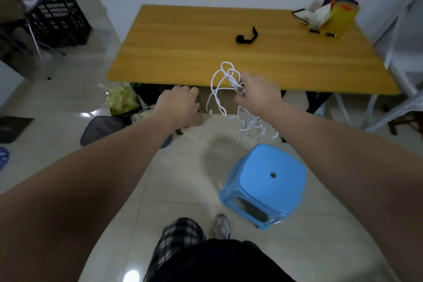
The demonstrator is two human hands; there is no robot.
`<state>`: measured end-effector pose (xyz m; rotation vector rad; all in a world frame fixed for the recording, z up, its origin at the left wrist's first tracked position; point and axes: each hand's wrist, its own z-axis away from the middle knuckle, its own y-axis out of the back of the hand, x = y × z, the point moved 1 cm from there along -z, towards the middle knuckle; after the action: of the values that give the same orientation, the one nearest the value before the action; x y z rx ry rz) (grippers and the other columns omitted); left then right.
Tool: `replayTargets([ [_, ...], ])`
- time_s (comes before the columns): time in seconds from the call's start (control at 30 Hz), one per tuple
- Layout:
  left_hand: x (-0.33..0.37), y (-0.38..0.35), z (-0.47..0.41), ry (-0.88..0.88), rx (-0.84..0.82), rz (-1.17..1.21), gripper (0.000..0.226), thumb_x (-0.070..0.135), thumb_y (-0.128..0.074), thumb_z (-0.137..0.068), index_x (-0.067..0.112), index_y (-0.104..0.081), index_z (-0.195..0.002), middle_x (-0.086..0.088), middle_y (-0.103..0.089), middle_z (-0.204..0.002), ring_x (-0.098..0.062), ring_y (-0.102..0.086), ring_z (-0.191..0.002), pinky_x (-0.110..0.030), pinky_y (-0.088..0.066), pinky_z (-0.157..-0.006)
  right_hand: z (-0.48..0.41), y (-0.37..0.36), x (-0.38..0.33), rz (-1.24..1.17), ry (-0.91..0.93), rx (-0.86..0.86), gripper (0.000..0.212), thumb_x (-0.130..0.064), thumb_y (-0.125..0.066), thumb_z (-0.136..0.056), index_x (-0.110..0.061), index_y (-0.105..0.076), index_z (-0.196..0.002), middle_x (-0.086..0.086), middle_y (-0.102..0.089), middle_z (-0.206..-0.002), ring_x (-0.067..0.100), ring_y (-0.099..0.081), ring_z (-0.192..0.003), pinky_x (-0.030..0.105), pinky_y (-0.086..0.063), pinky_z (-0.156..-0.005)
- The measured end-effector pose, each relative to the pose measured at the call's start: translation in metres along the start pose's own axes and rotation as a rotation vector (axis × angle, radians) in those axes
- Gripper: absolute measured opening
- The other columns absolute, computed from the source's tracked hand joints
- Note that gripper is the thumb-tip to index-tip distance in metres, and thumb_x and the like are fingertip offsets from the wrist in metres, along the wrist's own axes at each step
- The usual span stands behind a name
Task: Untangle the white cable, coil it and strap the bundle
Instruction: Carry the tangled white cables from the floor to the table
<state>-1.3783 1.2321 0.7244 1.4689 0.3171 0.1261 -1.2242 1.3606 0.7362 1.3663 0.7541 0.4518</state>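
A tangled white cable (219,89) hangs from my right hand (258,92), which grips it just in front of the wooden table's near edge (160,68). Loops stick up above the fist and more loops dangle below it toward the floor. My left hand (179,104) is a little to the left, below the table edge, fingers curled with nothing seen in them, apart from the cable. A black strap (247,36) lies curled on the middle of the tabletop, beyond both hands.
A blue plastic stool (265,181) stands on the tiled floor below my right arm. Bags and a bin sit under the table's left side (121,101). A yellow box with tissue (329,14) is at the far right corner. A black crate (59,20) stands far left.
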Motion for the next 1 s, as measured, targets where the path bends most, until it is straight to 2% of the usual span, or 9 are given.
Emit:
replayTargets([
  [0.1, -0.012, 0.003, -0.039, -0.010, -0.018, 0.037, 0.032, 0.030, -0.037, -0.100, 0.009, -0.045, -0.123, -0.015, -0.055, -0.119, -0.034, -0.052, -0.108, -0.036, -0.036, -0.070, -0.034, 0.007, 0.007, -0.060, -0.009, 0.021, 0.028, -0.024, -0.055, -0.087, -0.015, -0.049, -0.113, 0.010, -0.057, -0.107, 0.033, -0.053, -0.088, 0.037, -0.042, -0.064],
  [0.2, -0.024, 0.002, -0.078, -0.019, -0.037, 0.034, 0.035, 0.032, -0.036, -0.100, 0.011, -0.043, -0.127, -0.013, -0.055, -0.121, -0.033, -0.052, -0.108, -0.036, -0.038, -0.071, -0.067, 0.008, 0.018, -0.090, -0.033, 0.048, 0.028, -0.023, -0.056, -0.085, -0.017, -0.051, -0.113, 0.010, -0.058, -0.109, 0.033, -0.056, -0.094, 0.039, -0.047, -0.069],
  [0.4, -0.048, 0.004, -0.166, -0.051, -0.044, 0.063, 0.036, 0.028, -0.035, -0.100, 0.010, -0.041, -0.131, -0.013, -0.053, -0.126, -0.033, -0.049, -0.115, -0.040, -0.042, -0.079, -0.142, 0.010, 0.043, -0.111, -0.082, 0.074, 0.025, -0.024, -0.054, -0.086, -0.015, -0.050, -0.110, 0.009, -0.059, -0.105, 0.031, -0.057, -0.087, 0.039, -0.046, -0.064],
  [0.57, -0.076, 0.009, -0.242, -0.105, -0.040, 0.093, 0.041, 0.029, -0.035, -0.101, 0.011, -0.036, -0.138, -0.013, -0.049, -0.133, -0.034, -0.047, -0.118, -0.042, -0.042, -0.084, -0.213, 0.015, 0.052, -0.116, -0.099, 0.142, 0.026, -0.024, -0.055, -0.085, -0.015, -0.050, -0.109, 0.008, -0.057, -0.094, 0.030, -0.055, -0.076, 0.033, -0.037, -0.053],
  [0.73, -0.102, 0.015, -0.305, -0.160, -0.056, 0.091, 0.042, 0.029, -0.035, -0.101, 0.010, -0.037, -0.139, -0.014, -0.048, -0.134, -0.035, -0.046, -0.121, -0.042, -0.042, -0.088, -0.277, 0.018, 0.056, -0.146, -0.195, 0.160, 0.021, -0.025, -0.056, -0.086, -0.018, -0.051, -0.106, 0.005, -0.057, -0.093, 0.026, -0.050, -0.072, 0.033, -0.036, -0.056],
  [0.9, -0.119, 0.020, -0.359, -0.188, -0.037, 0.147, 0.044, 0.028, -0.039, -0.099, 0.008, -0.038, -0.137, -0.016, -0.051, -0.133, -0.037, -0.047, -0.121, -0.043, -0.041, -0.093, -0.314, 0.021, 0.067, -0.168, -0.255, 0.214, 0.020, -0.028, -0.054, -0.088, -0.018, -0.049, -0.105, 0.004, -0.058, -0.090, 0.028, -0.053, -0.071, 0.042, -0.046, -0.057],
  [1.0, -0.118, 0.022, -0.380, -0.232, -0.031, 0.182, 0.045, 0.028, -0.039, -0.099, 0.009, -0.036, -0.139, -0.016, -0.050, -0.135, -0.035, -0.047, -0.121, -0.043, -0.041, -0.092, -0.329, 0.023, 0.079, -0.199, -0.288, 0.248, 0.024, -0.030, -0.054, -0.087, -0.019, -0.048, -0.108, 0.003, -0.057, -0.091, 0.027, -0.052, -0.070, 0.039, -0.044, -0.055],
])
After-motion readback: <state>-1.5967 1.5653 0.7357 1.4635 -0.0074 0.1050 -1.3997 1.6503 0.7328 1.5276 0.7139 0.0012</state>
